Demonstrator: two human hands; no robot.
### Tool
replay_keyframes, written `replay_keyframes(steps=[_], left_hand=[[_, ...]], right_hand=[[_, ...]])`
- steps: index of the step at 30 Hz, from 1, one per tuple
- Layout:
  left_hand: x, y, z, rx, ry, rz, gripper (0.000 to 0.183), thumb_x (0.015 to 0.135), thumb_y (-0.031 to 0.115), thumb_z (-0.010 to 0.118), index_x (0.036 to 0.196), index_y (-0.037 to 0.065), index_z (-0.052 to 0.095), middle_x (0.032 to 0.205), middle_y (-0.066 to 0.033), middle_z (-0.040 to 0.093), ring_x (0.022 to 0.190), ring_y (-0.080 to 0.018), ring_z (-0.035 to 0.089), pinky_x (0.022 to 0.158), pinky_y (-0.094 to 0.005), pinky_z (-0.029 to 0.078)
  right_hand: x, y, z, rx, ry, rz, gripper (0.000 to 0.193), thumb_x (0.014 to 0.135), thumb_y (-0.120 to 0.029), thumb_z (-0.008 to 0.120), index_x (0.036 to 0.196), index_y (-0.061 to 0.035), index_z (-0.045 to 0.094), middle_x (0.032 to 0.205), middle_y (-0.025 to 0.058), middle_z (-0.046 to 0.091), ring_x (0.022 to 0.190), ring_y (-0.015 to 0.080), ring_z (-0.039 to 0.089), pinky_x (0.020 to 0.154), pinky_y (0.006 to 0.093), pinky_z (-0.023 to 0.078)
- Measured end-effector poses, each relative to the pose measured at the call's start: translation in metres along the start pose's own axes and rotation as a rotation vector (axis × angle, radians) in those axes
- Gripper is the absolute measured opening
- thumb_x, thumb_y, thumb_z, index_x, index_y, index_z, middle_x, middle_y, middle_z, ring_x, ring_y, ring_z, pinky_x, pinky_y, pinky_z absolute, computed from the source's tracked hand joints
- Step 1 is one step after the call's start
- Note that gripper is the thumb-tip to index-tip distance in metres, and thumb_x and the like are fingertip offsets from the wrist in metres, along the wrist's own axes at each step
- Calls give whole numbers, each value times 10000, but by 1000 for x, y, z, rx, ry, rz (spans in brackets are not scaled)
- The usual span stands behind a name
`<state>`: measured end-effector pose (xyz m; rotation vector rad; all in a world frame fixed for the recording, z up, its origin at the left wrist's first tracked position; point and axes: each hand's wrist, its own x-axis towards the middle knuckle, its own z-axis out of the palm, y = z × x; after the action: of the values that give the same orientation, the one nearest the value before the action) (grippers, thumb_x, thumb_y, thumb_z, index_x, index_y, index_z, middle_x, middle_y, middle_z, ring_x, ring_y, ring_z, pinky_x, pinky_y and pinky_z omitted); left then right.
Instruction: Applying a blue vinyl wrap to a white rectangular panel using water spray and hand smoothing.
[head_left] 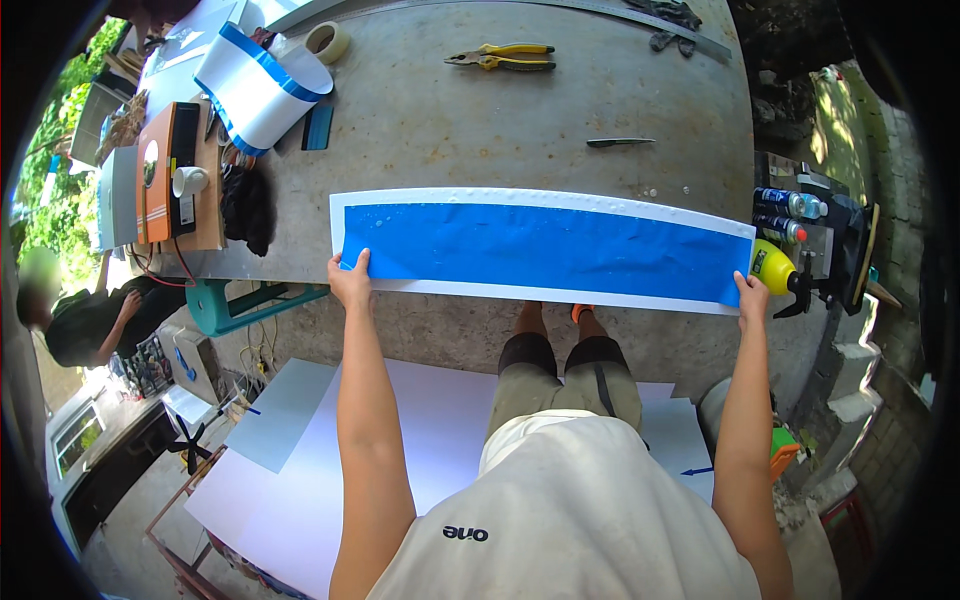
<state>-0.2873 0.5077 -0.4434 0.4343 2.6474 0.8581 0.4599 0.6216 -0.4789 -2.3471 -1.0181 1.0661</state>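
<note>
A long white panel (440,288) lies along the near edge of the table, covered over most of its face by a blue film (540,248). The film looks slightly wrinkled, and droplets dot the panel's white far border. My left hand (350,278) grips the near left corner, thumb on top. At the near right corner my right hand (751,294) pinches the panel the same way. The fingers under the panel are hidden on both sides.
On the metal table (420,130) are yellow-handled pliers (505,57), a thin dark blade-like tool (620,142), a tape roll (327,42) and a curled white-and-blue sheet (262,85). A yellow spray bottle (772,266) stands beside my right hand. Another person (90,320) is at far left.
</note>
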Motion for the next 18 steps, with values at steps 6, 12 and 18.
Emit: replay_keyframes(steps=[6,12,18], left_hand=[[13,-20,14,115,0,62,634,709,288,884,1184,-23,602,1116,-209,675,1010,-303,658,882,-398,510],[51,-60,0,129,-26,139,701,708,332,886,1211,-56,587,1087,-183,686,948,-276,662,859,-386,515],[49,-52,6,163,-73,91,700,734,342,877,1223,-57,574,1107,-177,679,969,-248,655,873,-364,514]], right_hand=[[-9,-9,-6,-42,82,-10,344,837,-203,781,998,83,679,874,65,684,761,123,602,692,300,487],[-13,-9,16,-66,138,-47,321,816,-246,790,926,47,717,833,97,715,740,159,645,693,326,508],[-21,-22,7,-85,156,39,264,828,-221,784,876,31,721,807,72,712,722,130,630,670,307,495]])
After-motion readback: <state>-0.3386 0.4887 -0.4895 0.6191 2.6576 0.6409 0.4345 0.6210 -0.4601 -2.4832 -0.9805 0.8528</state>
